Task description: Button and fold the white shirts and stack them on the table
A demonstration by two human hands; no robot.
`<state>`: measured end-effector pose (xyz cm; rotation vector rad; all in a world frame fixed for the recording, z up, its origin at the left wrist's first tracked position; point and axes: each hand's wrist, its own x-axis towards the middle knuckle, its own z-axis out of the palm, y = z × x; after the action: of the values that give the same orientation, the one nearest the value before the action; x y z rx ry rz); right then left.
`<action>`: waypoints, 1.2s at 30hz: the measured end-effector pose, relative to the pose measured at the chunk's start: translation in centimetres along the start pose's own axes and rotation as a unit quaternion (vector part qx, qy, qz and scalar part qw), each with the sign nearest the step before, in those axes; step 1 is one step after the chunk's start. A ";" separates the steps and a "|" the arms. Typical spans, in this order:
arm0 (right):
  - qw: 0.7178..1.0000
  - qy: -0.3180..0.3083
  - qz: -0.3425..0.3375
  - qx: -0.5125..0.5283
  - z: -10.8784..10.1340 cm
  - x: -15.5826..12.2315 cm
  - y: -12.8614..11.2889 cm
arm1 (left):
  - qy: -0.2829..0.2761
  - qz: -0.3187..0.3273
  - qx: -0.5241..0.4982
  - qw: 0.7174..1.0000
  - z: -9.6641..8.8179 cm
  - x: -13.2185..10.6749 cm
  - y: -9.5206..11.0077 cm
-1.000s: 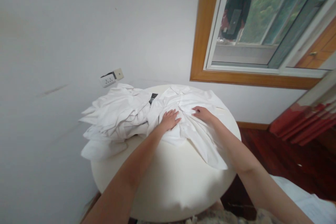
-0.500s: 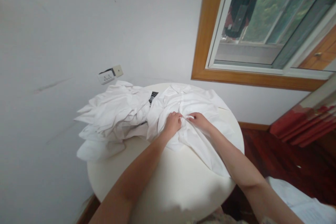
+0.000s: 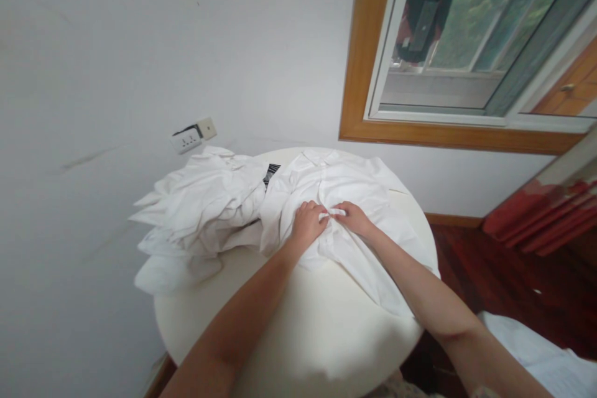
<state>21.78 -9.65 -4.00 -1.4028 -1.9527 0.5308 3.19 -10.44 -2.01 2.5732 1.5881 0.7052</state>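
Note:
A white shirt (image 3: pixel 347 177) lies front up on the round white table (image 3: pixel 298 329), its collar towards the wall and a sleeve stretching to the near right. My left hand (image 3: pixel 308 224) is closed on the shirt's front edge around the middle of the placket. Facing it, my right hand (image 3: pixel 353 217) pinches the other side of the same placket. Between the fingertips the fabric is lifted into a small fold. Any button there is too small to make out.
A heap of white clothes (image 3: pixel 200 199) covers the table's left side and hangs past its edge. A black-striped piece (image 3: pixel 271 173) shows beside it. The wall has a socket (image 3: pixel 186 140); white cloth (image 3: pixel 532 348) lies at lower right.
My two hands have come closer together at the placket, and the fold of fabric between them stands out more. The view has shifted slightly.

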 end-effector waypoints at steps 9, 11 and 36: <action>1.000 -0.001 0.005 -0.011 -0.3 -0.1 -0.7 | -0.015 0.000 -0.011 1.000 0.5 0.3 0.0; 1.000 -0.005 0.006 -0.011 -0.4 -0.1 -0.8 | -0.020 -0.004 -0.009 1.000 0.6 0.4 0.0; 0.993 0.099 -0.051 0.025 0.1 -0.3 -2.3 | -0.023 -0.027 -0.030 0.999 0.9 0.5 -0.3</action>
<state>20.25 -10.74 -2.60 -1.2660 -1.8280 0.3740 3.42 -9.69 -2.69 2.4771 1.5917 0.6733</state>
